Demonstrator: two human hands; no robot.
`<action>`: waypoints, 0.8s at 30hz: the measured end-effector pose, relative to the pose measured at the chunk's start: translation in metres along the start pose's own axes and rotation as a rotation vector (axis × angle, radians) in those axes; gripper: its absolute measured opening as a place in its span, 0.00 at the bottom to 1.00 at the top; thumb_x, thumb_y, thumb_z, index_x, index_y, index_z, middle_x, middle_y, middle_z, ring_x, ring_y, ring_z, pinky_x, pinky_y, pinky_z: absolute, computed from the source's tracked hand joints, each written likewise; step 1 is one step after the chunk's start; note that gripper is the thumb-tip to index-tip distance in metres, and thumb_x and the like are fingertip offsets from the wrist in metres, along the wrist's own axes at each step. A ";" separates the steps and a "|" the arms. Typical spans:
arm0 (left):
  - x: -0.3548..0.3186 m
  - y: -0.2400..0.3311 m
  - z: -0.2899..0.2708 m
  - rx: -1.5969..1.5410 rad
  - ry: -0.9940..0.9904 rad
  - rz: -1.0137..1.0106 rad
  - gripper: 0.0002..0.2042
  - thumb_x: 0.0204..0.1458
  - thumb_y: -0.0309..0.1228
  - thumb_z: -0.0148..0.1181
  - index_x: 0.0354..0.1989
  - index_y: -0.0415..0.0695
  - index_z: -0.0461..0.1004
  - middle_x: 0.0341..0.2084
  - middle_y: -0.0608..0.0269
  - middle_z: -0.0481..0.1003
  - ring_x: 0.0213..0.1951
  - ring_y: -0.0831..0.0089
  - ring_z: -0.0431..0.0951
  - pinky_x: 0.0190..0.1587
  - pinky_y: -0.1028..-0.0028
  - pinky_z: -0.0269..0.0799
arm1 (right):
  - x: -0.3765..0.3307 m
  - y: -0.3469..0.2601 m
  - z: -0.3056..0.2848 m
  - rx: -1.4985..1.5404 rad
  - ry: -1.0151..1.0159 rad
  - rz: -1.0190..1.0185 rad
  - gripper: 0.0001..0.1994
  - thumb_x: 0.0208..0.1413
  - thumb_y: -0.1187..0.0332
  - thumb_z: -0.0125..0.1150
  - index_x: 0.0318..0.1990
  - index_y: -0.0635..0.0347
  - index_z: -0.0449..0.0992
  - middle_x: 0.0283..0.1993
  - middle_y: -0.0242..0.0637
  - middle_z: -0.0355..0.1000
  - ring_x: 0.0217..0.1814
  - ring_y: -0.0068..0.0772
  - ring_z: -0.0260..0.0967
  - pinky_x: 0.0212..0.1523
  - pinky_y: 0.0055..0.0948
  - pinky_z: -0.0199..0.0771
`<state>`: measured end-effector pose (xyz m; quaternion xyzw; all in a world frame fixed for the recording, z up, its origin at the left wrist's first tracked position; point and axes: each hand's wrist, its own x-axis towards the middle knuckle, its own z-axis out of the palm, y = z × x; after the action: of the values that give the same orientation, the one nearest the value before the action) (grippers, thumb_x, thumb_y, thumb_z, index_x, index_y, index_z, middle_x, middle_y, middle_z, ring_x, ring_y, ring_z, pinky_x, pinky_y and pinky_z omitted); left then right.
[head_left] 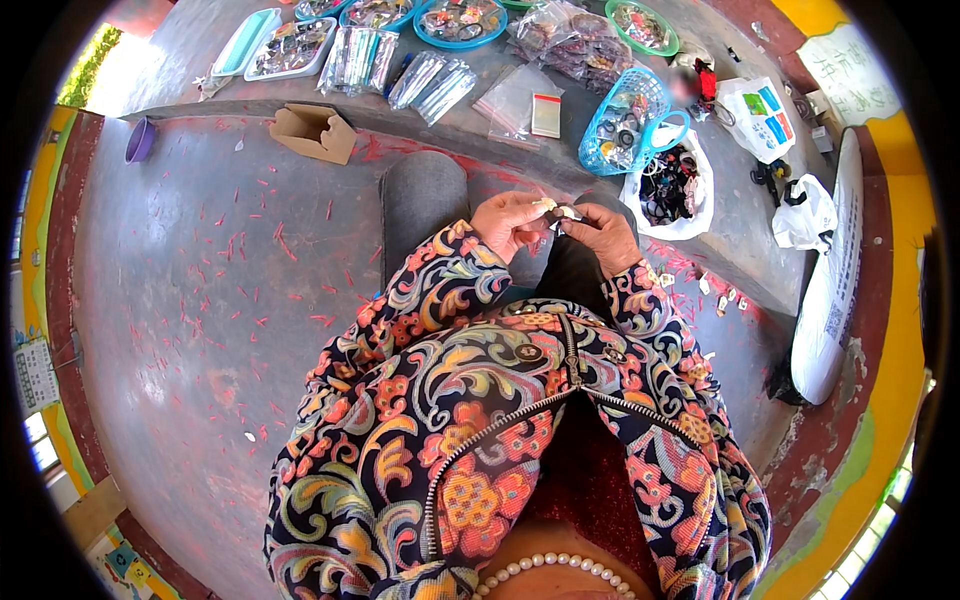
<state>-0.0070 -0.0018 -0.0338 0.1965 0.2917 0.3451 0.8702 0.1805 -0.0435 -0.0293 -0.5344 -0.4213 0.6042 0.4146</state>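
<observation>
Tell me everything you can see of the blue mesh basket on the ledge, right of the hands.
The blue mesh basket looks like plastic, with an open lattice wall and a looped blue handle on its right side. It lies tilted on the grey ledge, mouth facing the camera, holding small dark and pale pieces too small to identify. Its lower right edge meets a white bag of dark items. A clear packet with a red strip lies just left. No hand touches it.

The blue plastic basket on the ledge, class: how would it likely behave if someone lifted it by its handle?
The blue plastic basket looks like thin openwork plastic, so it is probably light and may flex a little. It holds many small dark pieces, which could shift or rattle. It lies tilted beside the white bag, so its contents might spill if it is tipped further.
</observation>
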 end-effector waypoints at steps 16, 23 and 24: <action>0.009 -0.011 -0.014 0.468 -0.149 0.036 0.12 0.45 0.27 0.58 0.38 0.36 0.71 0.29 0.64 0.73 0.32 0.79 0.70 0.38 0.80 0.65 | -0.001 -0.010 -0.019 -0.028 -0.133 0.016 0.07 0.47 0.75 0.58 0.35 0.62 0.70 0.30 0.29 0.69 0.31 0.17 0.65 0.32 0.16 0.65; 0.012 -0.019 -0.014 0.615 -0.231 0.117 0.11 0.44 0.29 0.59 0.34 0.35 0.72 0.21 0.65 0.72 0.22 0.82 0.69 0.22 0.83 0.63 | 0.003 -0.005 -0.019 -0.058 -0.209 0.002 0.08 0.45 0.78 0.58 0.34 0.66 0.70 0.31 0.30 0.70 0.34 0.17 0.66 0.36 0.17 0.66; 0.012 -0.019 -0.014 0.593 -0.237 0.117 0.10 0.44 0.29 0.59 0.33 0.35 0.72 0.20 0.65 0.72 0.21 0.82 0.69 0.22 0.83 0.62 | 0.003 -0.004 -0.019 -0.043 -0.217 0.000 0.07 0.45 0.77 0.58 0.34 0.66 0.70 0.31 0.30 0.70 0.34 0.17 0.66 0.36 0.17 0.66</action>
<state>0.0004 -0.0048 -0.0592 0.4969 0.2642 0.2692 0.7815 0.1990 -0.0381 -0.0281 -0.4745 -0.4766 0.6494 0.3549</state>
